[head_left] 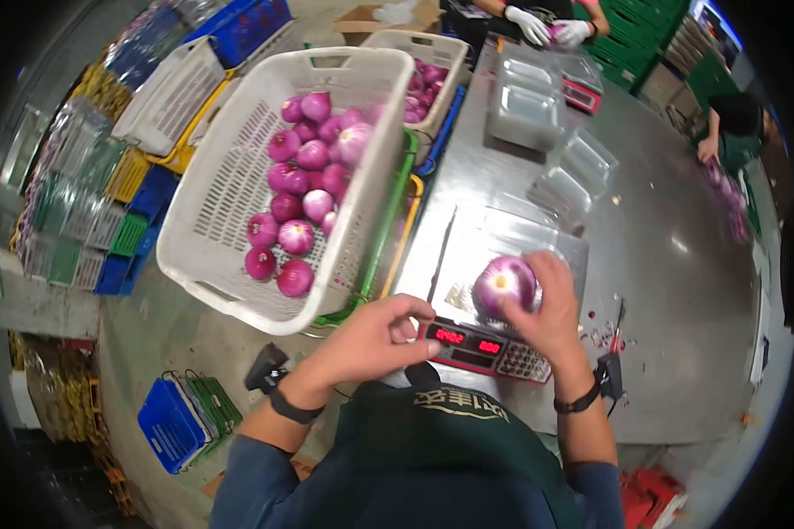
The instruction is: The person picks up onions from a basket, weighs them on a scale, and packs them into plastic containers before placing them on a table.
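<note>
My right hand (547, 309) is closed around a large purple onion (500, 280), thumb on the near side and fingers over the far right. The onion is over the metal pan of a digital scale (447, 264), where part of a clear plastic tray (525, 229) shows behind it. Red digits glow on the scale's display (451, 336), beside a keypad (524, 361). My left hand (381, 339) hovers at the display's left end, empty, with fingers curled and the thumb apart from them.
A white crate (212, 203) of onions (295, 236) stands left of the steel table (670, 353). Stacked clear trays (527, 101) and loose ones (578, 176) lie beyond the scale. Red-handled scissors (617, 335) lie at right. Gloved hands (551, 29) work at the far end.
</note>
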Tool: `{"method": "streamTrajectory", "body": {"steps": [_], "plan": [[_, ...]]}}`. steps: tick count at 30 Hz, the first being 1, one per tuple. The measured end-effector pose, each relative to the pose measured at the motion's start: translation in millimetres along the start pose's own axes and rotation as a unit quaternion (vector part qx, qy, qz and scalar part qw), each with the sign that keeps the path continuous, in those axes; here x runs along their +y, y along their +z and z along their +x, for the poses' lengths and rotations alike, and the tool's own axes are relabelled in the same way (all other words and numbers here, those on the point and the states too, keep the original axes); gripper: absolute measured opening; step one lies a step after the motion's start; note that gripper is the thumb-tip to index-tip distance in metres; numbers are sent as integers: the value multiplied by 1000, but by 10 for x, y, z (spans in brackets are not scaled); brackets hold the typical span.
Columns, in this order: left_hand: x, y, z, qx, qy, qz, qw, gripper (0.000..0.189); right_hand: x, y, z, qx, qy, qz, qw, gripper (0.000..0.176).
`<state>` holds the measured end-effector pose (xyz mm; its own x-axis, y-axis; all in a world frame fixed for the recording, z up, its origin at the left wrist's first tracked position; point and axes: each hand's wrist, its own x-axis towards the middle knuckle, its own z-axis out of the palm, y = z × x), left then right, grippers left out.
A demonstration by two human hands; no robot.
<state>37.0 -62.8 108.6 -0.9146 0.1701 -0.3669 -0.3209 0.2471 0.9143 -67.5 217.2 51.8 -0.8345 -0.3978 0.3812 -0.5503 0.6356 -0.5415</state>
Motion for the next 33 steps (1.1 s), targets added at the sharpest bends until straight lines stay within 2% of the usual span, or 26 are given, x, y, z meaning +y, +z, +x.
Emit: {"method": "streamTrajectory", "body": {"steps": [1, 3, 7, 9, 12, 14, 15, 16, 17, 20, 24, 27, 29, 30, 31, 33], "plan": [[164, -181, -112, 1, 44, 81, 996, 45, -49, 67, -24, -37, 10, 22, 999, 62], [367, -623, -291, 47, 119, 143, 981, 45, -107, 119, -20, -67, -14, -59, 996, 65], [640, -1617, -459, 222, 86, 212, 948, 41, -191, 162, -19, -74, 24, -56, 995, 71], [567, -2197, -386, 271, 64, 187, 942, 42, -263, 189, -8, -72, 76, -80, 991, 79], [392, -2973, -123, 286, 70, 232, 927, 40, -375, 263, 8, -69, 117, -93, 986, 85], [313, -3306, 71, 323, 30, 263, 909, 39, -446, 332, 35, -56, 146, -116, 981, 87], [257, -3451, 189, 323, 32, 261, 909, 39, -479, 364, 51, -55, 144, -119, 981, 87], [183, -3586, 330, 308, -4, 244, 920, 38, -507, 394, 69, -51, 155, -129, 978, 88], [98, -3699, 479, 289, -39, 226, 929, 38, -533, 421, 89, -46, 167, -140, 975, 89], [-206, -3933, 955, 271, -55, 217, 936, 42, -572, 479, 126, -44, 184, -147, 971, 91], [-718, -4137, 1765, 274, -5, 277, 921, 49, -489, 609, 124, -28, 210, -156, 965, 89], [-1092, -4192, 2457, 312, 23, 268, 911, 58, -407, 623, 115, -25, 213, -161, 963, 88], [-1312, -4193, 2887, 349, 2, 206, 914, 61, -377, 600, 116, -11, 220, -152, 964, 89], [-1368, -4165, 3045, 362, -1, 196, 911, 76, -391, 582, 127, 8, 236, -130, 963, 88], [-1480, -4142, 3217, 358, 2, 194, 913, 76, -392, 568, 110, 26, 253, -109, 961, 88], [-1555, -4053, 3482, 422, 36, 169, 890, 89, -285, 560, -5, 37, 261, -107, 959, 88]]}}
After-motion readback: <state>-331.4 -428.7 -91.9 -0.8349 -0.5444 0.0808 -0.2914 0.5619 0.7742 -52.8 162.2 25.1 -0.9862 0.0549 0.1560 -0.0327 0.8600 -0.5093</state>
